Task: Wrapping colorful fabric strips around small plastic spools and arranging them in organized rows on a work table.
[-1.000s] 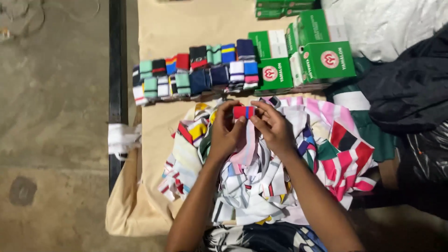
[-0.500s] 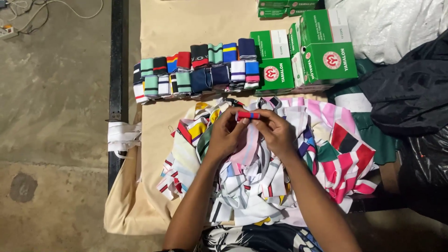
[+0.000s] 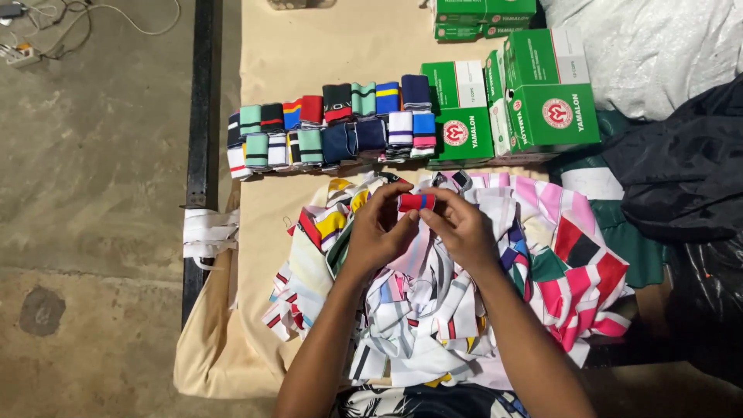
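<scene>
Both hands meet over a heap of striped fabric strips [image 3: 433, 294] on a beige cloth-covered table [image 3: 302, 46]. My left hand [image 3: 379, 228] and my right hand [image 3: 460, 228] together pinch a small red roll with a blue band [image 3: 416, 202], one hand at each end. A loose tail of pale strip hangs from the roll down into the heap. Beyond the hands, two rows of finished rolled strips [image 3: 333, 124] in green, red, navy, white and blue lie side by side.
Green cardboard boxes [image 3: 511, 101] stand at the back right beside the rolls. A white sack [image 3: 658, 46] and dark cloth [image 3: 681, 170] lie on the right. A black metal rail [image 3: 203, 116] runs along the table's left edge with white strips [image 3: 205, 232] tied on it; concrete floor beyond.
The red roll has been turned between the fingers and looks slightly tighter; the hands stay in the same spot over the heap. The view has shifted a little.
</scene>
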